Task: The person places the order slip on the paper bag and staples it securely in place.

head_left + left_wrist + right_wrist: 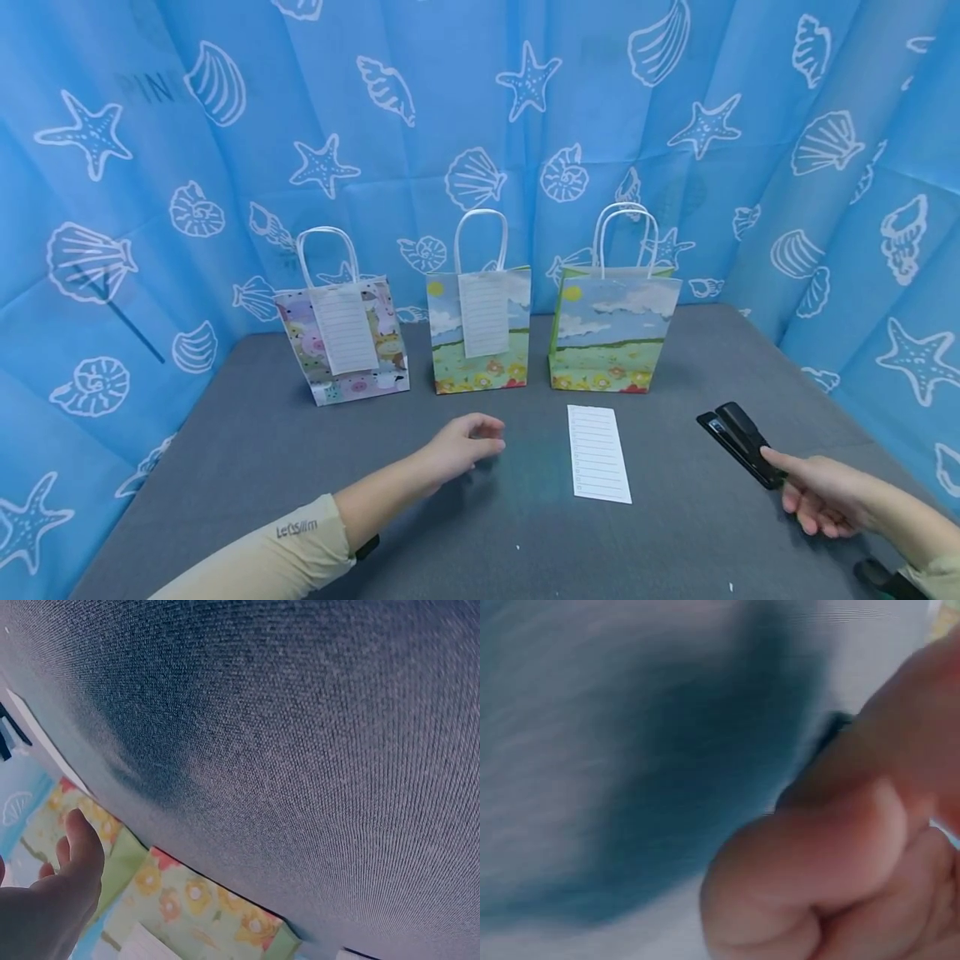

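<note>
At the right of the head view, my right hand (828, 496) grips the near end of a black stapler (738, 442), thumb along its top and the other fingers curled beneath. Blurred curled fingers (802, 885) fill much of the right wrist view, with only a dark bit of the stapler showing past them. My left hand (461, 450) hovers over the grey table with loosely bent fingers and nothing in them. A white lined paper slip (600, 454) lies flat between the two hands, in front of the rightmost gift bag (611, 333), which has a meadow print.
To the left stand a second meadow-print bag (480, 375) and an animal-print bag (390, 358), each with a lined slip hanging on its front. Behind the grey table (300, 483) hangs a blue seashell-patterned curtain (465, 108), which also runs along both sides.
</note>
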`<action>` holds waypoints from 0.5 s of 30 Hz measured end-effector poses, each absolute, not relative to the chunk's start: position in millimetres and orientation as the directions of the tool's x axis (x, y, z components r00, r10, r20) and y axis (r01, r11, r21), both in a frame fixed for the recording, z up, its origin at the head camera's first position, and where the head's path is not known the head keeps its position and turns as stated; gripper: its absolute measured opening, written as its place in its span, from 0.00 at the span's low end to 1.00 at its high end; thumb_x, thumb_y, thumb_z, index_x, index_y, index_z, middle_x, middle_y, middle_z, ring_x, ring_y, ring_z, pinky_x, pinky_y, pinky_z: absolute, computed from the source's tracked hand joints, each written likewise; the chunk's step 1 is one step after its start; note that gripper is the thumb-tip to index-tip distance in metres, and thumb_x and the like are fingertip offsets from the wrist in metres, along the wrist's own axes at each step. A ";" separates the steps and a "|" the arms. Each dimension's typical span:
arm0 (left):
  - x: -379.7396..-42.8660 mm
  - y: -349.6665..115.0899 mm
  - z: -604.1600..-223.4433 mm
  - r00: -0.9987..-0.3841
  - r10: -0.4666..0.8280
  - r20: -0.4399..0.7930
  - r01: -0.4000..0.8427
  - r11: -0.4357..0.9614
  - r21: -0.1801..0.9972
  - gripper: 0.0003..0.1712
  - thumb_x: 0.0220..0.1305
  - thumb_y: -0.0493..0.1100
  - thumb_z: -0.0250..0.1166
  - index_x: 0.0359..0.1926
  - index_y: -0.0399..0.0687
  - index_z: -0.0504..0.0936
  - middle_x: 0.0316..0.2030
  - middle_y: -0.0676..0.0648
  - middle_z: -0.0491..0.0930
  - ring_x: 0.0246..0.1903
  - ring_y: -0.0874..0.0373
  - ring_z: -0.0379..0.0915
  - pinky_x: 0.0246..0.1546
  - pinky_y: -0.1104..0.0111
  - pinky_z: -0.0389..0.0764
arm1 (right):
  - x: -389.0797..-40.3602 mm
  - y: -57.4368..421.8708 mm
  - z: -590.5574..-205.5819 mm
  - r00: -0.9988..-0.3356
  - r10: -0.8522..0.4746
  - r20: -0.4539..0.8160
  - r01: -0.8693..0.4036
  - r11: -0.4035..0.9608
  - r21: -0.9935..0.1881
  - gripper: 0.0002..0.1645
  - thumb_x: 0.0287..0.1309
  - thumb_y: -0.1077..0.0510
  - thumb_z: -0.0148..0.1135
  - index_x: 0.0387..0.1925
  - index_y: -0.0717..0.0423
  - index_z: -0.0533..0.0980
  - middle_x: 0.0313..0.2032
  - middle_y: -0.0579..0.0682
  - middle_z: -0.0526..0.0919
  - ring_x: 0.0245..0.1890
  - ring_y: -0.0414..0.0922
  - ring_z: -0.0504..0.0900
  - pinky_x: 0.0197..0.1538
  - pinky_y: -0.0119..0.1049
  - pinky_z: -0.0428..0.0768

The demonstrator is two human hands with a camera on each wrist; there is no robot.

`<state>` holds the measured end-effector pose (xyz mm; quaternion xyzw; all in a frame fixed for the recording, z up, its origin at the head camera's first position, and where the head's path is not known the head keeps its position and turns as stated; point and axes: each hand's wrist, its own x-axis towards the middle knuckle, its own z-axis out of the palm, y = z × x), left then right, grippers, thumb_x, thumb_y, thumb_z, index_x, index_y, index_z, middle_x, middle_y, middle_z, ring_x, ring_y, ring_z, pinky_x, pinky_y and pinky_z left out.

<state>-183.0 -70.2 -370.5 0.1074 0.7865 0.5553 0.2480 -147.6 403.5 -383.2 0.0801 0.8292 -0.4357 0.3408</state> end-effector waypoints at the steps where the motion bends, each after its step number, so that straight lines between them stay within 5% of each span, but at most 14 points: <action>1: -183.1 -69.8 -370.2 -0.854 0.445 -0.270 -0.106 0.360 0.927 0.21 0.71 0.42 0.58 0.60 0.35 0.71 0.51 0.44 0.77 0.51 0.51 0.73 0.54 0.48 0.72 | -148.2 401.9 -380.4 -0.761 -0.174 -0.625 0.420 0.603 -0.678 0.42 0.72 0.31 0.28 0.26 0.57 0.75 0.13 0.42 0.75 0.11 0.32 0.67 0.19 0.26 0.63; 7: -186.0 -65.2 -369.9 -0.862 0.438 -0.253 -0.086 0.367 0.926 0.21 0.71 0.41 0.58 0.60 0.34 0.71 0.52 0.43 0.76 0.53 0.49 0.72 0.55 0.48 0.71 | -159.5 383.2 -365.5 -0.830 -0.213 -0.516 0.351 0.519 -0.779 0.41 0.75 0.41 0.36 0.56 0.82 0.61 0.26 0.46 0.79 0.21 0.39 0.74 0.28 0.34 0.73; 15: -196.5 -53.2 -375.3 -0.861 0.443 -0.249 -0.046 0.420 0.906 0.23 0.69 0.40 0.61 0.61 0.35 0.71 0.51 0.43 0.78 0.55 0.48 0.72 0.56 0.52 0.72 | -173.7 343.3 -369.1 -0.857 -0.217 -0.468 0.385 0.334 -0.860 0.36 0.75 0.43 0.41 0.63 0.70 0.50 0.33 0.45 0.79 0.29 0.42 0.78 0.36 0.39 0.75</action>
